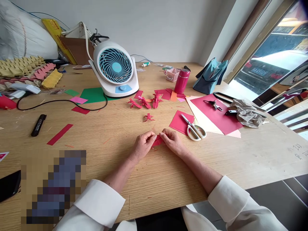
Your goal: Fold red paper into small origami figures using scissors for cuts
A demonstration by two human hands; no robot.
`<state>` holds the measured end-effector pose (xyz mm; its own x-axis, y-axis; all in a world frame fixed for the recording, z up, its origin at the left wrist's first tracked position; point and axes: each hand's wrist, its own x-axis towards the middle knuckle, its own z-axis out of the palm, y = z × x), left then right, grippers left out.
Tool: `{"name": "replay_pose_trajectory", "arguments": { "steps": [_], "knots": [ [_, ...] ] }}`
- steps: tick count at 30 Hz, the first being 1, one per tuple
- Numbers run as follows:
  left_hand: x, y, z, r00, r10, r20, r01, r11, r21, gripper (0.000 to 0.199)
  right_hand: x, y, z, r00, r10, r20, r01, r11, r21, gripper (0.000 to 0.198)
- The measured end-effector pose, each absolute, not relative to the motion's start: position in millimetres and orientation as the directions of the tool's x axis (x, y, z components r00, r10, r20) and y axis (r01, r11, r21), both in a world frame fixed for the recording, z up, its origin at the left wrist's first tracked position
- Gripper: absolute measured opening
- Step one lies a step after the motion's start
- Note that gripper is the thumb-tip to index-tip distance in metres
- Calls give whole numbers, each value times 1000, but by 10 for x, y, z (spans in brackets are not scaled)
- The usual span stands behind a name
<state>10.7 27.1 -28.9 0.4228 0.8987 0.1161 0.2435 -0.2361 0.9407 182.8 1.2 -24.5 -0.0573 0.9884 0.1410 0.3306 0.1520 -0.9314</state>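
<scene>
Between my two hands is a small piece of folded red paper (157, 141), held a little above or on the wooden table; which of the two I cannot tell. My left hand (145, 143) pinches its left side between thumb and fingers. The right side is pinched by my right hand (172, 141), and the fingers partly hide the paper. Just beyond my hands stands a small red folded paper figure (148, 117). Several more red folded figures (145, 102) sit in a group behind it. White-handled scissors (196, 130) lie to the right on red paper squares (178, 121).
A white fan (116, 69) stands at the back, near green paper (90, 95). Behind the figures is a pink bottle (182, 81). Keys (213, 104) rest on a large red sheet (202, 107). At left lie a black marker (38, 125) and a red strip (60, 134).
</scene>
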Motion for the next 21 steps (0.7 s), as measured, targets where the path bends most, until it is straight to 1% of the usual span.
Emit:
{"name": "replay_pose_trajectory", "arguments": {
  "steps": [4, 8, 16, 21],
  "knots": [
    [106, 273, -289, 397, 910, 119, 245, -230, 942, 30, 1823, 8, -231, -79, 986, 148, 343, 166, -925, 45],
    [110, 281, -301, 388, 913, 127, 208, -221, 953, 28, 1818, -2, -211, -95, 984, 149, 358, 173, -917, 46],
    [112, 304, -355, 386, 914, 121, 202, -212, 956, 26, 1812, 11, -242, -85, 979, 185, 389, 204, -898, 45],
    [112, 298, -349, 400, 914, 62, 190, -149, 970, 24, 1808, 15, -265, -89, 976, 200, 392, 219, -894, 41]
  ]
}}
